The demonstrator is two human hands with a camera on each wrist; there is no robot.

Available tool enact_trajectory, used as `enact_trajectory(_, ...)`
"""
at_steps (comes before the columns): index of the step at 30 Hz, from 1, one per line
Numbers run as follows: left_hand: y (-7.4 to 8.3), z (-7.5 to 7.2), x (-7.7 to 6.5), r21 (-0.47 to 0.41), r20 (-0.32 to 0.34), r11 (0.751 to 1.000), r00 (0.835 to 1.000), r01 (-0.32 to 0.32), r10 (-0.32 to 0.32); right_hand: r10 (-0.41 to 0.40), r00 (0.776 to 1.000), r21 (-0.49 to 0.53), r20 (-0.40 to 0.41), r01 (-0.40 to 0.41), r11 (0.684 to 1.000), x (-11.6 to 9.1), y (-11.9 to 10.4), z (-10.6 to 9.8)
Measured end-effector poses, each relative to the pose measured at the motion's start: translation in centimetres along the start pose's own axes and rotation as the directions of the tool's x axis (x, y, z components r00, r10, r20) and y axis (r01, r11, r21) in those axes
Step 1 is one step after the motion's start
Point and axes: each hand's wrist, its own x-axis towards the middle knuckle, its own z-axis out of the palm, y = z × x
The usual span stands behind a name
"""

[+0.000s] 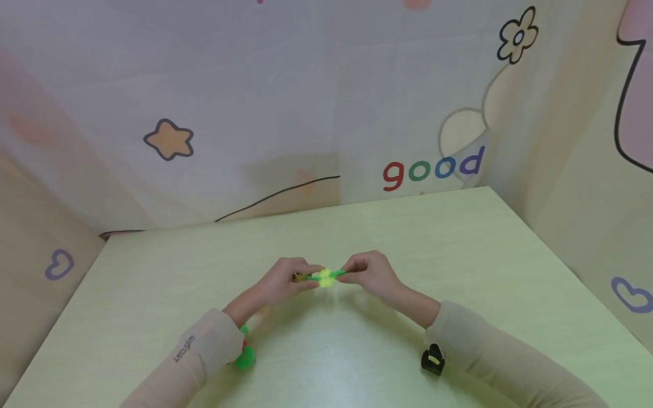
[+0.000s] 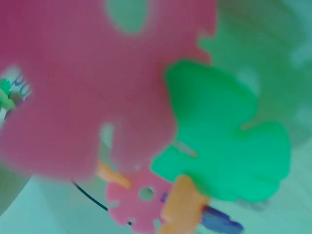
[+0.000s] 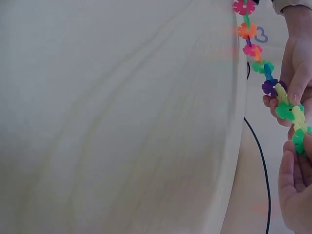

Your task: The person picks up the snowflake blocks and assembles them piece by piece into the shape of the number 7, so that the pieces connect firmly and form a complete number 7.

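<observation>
A chain of interlocking plastic snowflake discs (image 3: 262, 67) in several colours runs along my left forearm to my hands. With thumb and fingers, my left hand (image 1: 287, 280) grips the chain near its end, around a green disc (image 3: 285, 112). My right hand (image 1: 376, 276) pinches the green end disc (image 3: 299, 140). Between the hands a yellow disc (image 1: 325, 277) stands edge to edge with the green pieces. Close to the left wrist camera hang a blurred pink disc (image 2: 73, 97) and a green disc (image 2: 229, 146); that view does not show the left hand's fingers.
Beside the left sleeve, a green disc (image 1: 245, 358) of the chain shows above the pale table (image 1: 326, 362). A small black device (image 1: 433, 360) sits by the right sleeve. Behind the table hangs a printed curtain (image 1: 285, 113). A dark cable (image 3: 263, 165) runs past the table's edge.
</observation>
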Motion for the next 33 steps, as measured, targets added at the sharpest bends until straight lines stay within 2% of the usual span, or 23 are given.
enact_trajectory(5,0.2,-0.7,-0.6,-0.007,0.002,1.0,1.0,0.029,-0.029,0.034,0.999,-0.018,0.002,-0.034,0.999,0.1,0.1,-0.8)
enact_trajectory(12,-0.3,-2.3,-2.4,-0.067,-0.097,0.997,0.994,0.049,-0.055,0.066,0.998,0.003,0.008,-0.066,0.998,0.2,0.7,-1.9)
enact_trajectory(18,-1.3,-3.2,-4.8,-0.085,-0.134,0.987,0.98,0.138,-0.149,0.085,0.996,-0.014,0.014,-0.084,0.996,0.2,1.3,-2.5)
enact_trajectory(24,-2.5,-3.8,-7.5,-0.088,-0.158,0.977,0.966,0.194,-0.206,0.101,0.995,-0.017,0.018,-0.101,0.995,0.1,1.6,-3.0)
enact_trajectory(26,-2.7,-4.0,-8.3,-0.074,-0.157,0.97,0.958,0.233,-0.242,0.102,0.995,-0.009,0.021,-0.102,0.995,0.0,1.7,-3.0)
enact_trajectory(29,-2.8,-4.1,-9.2,-0.051,-0.14,0.943,0.932,0.33,-0.334,0.087,0.996,0.0,0.028,-0.087,0.996,-0.1,1.7,-3.2)
enact_trajectory(31,-2.8,-4.1,-9.7,-0.036,-0.111,0.923,0.917,0.383,-0.384,0.084,0.996,0.001,0.029,-0.084,0.996,-0.2,1.7,-3.2)
enact_trajectory(33,-2.8,-4.0,-10.1,-0.005,-0.074,0.912,0.909,0.41,-0.409,0.08,0.996,-0.004,0.033,-0.08,0.997,-0.2,1.8,-3.3)
